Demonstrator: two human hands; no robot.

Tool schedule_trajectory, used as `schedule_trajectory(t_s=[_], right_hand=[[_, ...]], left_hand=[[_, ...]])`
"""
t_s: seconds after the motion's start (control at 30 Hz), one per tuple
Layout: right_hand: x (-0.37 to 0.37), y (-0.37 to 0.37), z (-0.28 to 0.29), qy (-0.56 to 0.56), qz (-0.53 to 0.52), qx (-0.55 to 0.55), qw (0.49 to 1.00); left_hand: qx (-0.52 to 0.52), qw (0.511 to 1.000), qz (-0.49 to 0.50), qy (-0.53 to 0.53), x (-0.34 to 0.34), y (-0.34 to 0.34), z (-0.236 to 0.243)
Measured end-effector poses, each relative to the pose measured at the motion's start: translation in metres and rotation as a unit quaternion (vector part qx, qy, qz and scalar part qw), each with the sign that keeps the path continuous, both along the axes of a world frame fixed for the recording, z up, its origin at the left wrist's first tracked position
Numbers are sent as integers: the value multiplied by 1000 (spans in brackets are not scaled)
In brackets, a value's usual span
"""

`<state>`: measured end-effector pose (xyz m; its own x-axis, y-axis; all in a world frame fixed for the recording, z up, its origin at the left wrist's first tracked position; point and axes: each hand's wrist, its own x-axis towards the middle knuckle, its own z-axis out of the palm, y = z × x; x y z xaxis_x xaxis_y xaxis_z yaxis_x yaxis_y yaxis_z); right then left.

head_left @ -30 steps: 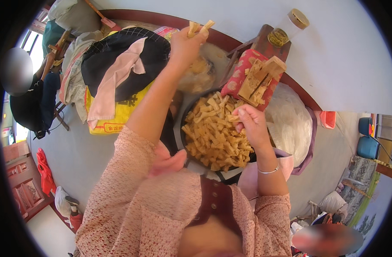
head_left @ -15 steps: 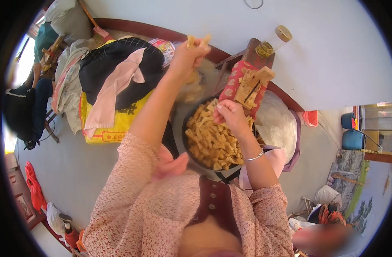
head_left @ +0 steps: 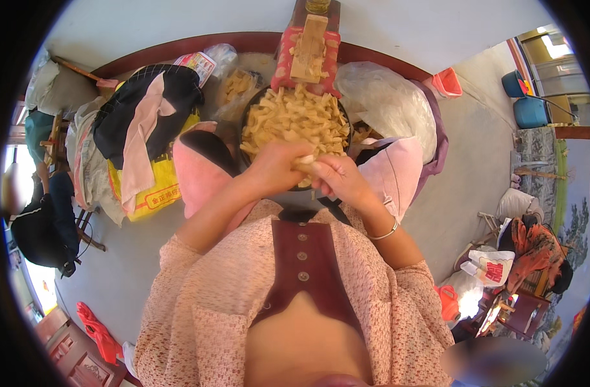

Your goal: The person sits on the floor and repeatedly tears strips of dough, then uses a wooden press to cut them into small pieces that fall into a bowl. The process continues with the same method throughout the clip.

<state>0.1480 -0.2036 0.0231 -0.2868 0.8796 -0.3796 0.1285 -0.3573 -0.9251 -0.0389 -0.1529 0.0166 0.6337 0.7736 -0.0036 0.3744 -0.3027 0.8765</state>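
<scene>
My left hand (head_left: 279, 169) and my right hand (head_left: 342, 178) meet over the near rim of a round dark basin (head_left: 244, 124). Their fingers are closed around a small pale tan piece (head_left: 304, 160), mostly hidden in the grip. Similar tan, strip-like pieces (head_left: 295, 119) are heaped in the basin, which stands between my knees. Just beyond it lies a wooden block (head_left: 309, 48) on a red patterned cushion (head_left: 283, 68), with tan scraps scattered around. A silver bangle circles my right wrist.
Left of the basin stands a yellow bag (head_left: 156, 184) with black cloth and a pink towel (head_left: 142, 129) over it. A clear plastic bag (head_left: 395, 106) bulges on the right. The wall rises behind the wooden bench. Another person (head_left: 50, 200) is at the far left.
My left hand has come down from its raised position near the wall and joined my right hand at the basin's near side. The view has turned, centring the basin.
</scene>
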Motion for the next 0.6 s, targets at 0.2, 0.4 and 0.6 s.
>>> schedule_trajectory(t_s=[0.2,0.4,0.6], right_hand=[[-5,-37,-12,-20,91,51,994],[2,-54,-29,158,137,128,970],[16,-63,-15,150,75,-59,984]], left_hand=[[-96,995,24,-11,-4,-52,-13],[-284,942,-57,-166,-6,-71,-14],[-201,963,-5,-178,12,-69,-7]])
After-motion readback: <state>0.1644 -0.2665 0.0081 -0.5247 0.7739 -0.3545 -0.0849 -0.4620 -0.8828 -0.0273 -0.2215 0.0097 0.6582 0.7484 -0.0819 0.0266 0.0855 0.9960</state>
